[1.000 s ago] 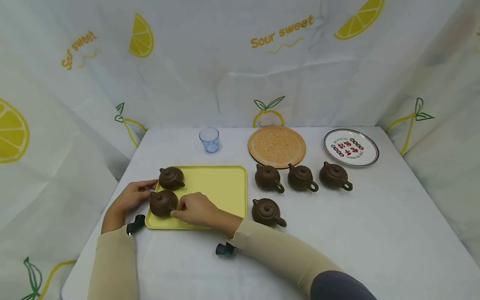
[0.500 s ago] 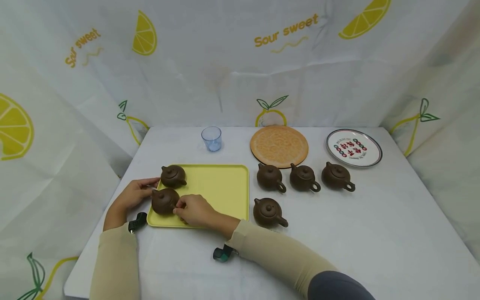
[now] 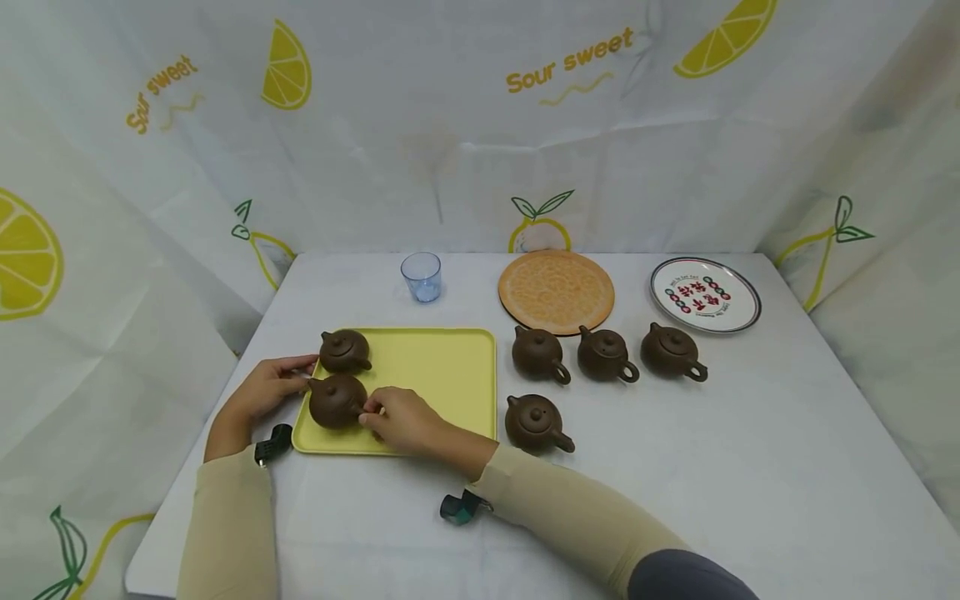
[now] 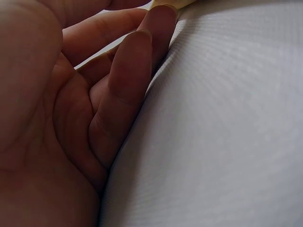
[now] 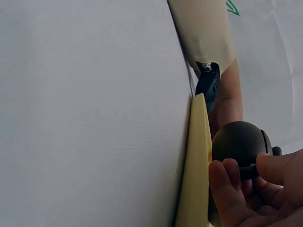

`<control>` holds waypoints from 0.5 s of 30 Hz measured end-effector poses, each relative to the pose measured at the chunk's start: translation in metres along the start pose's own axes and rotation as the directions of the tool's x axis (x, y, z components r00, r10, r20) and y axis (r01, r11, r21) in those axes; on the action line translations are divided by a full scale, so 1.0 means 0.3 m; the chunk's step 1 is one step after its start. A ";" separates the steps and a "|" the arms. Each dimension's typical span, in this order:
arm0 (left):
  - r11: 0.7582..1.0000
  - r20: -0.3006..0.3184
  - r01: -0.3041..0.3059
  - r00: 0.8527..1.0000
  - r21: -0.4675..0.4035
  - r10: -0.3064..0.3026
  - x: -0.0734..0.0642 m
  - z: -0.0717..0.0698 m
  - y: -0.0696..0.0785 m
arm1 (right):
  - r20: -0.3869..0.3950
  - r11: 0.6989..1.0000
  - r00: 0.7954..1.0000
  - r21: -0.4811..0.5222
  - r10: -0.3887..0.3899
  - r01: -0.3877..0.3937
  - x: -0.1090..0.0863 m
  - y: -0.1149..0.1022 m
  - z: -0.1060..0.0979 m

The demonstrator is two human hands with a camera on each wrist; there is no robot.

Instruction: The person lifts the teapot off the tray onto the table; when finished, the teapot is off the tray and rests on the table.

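Observation:
A dark brown teapot (image 3: 336,403) stands at the front left of the yellow tray (image 3: 442,383). My right hand (image 3: 401,421) pinches its handle between thumb and fingers; the right wrist view shows the same teapot (image 5: 240,142) upright over the tray's surface. Just behind it, close by, is another brown teapot (image 3: 344,351) in the tray's back left corner. My left hand (image 3: 264,393) lies at the tray's left edge, fingers stretched toward it. In the left wrist view those fingers (image 4: 128,66) are loosely bent, with tips right at the yellow edge.
Right of the tray sit several more brown teapots (image 3: 537,354), one of them nearer the front (image 3: 536,423). Farther back stand a blue glass (image 3: 423,279), a round tan board (image 3: 557,292) and a white plate (image 3: 705,296) with red print. A lemon-patterned curtain (image 3: 420,150) rises behind the table.
My right hand has shifted the front teapot slightly to the right and back on the tray. My left hand stays at the tray's left edge.

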State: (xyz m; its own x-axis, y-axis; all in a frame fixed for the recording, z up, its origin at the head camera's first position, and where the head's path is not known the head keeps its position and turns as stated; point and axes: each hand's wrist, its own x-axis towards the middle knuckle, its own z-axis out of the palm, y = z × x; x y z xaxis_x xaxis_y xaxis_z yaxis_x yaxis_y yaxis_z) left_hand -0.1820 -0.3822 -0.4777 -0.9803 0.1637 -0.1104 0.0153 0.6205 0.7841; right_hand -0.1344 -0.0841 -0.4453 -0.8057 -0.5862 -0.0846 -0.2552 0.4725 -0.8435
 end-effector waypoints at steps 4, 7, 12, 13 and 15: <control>1.000 0.008 0.007 1.000 -0.001 -0.007 0.000 -0.004 0.005 | -0.023 0.999 1.000 0.048 -0.003 0.004 -0.034 0.003 -0.039; 1.000 0.015 0.009 1.000 -0.022 -0.009 0.000 -0.005 0.008 | -0.036 0.998 0.999 0.069 -0.003 0.006 -0.063 0.011 -0.070; 0.999 0.011 0.008 1.000 -0.032 -0.008 0.000 -0.004 0.011 | -0.054 0.996 0.999 0.084 0.006 -0.001 -0.114 0.018 -0.128; 1.000 0.010 0.010 1.000 -0.030 -0.009 0.000 -0.004 0.011 | -0.054 0.996 0.998 0.088 0.009 -0.004 -0.125 0.017 -0.143; 0.999 0.007 0.019 1.000 -0.030 -0.019 -0.001 -0.004 0.010 | -0.050 0.994 0.999 0.111 0.017 -0.012 -0.149 0.015 -0.173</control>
State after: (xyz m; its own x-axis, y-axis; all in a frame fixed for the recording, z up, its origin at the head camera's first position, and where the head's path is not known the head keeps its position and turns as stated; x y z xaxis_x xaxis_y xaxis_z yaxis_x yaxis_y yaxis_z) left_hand -0.1818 -0.3812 -0.4746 -0.9790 0.1577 -0.1294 -0.0091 0.5999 0.8000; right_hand -0.1274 -0.0217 -0.4177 -0.8358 -0.5442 -0.0726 -0.1850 0.4035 -0.8961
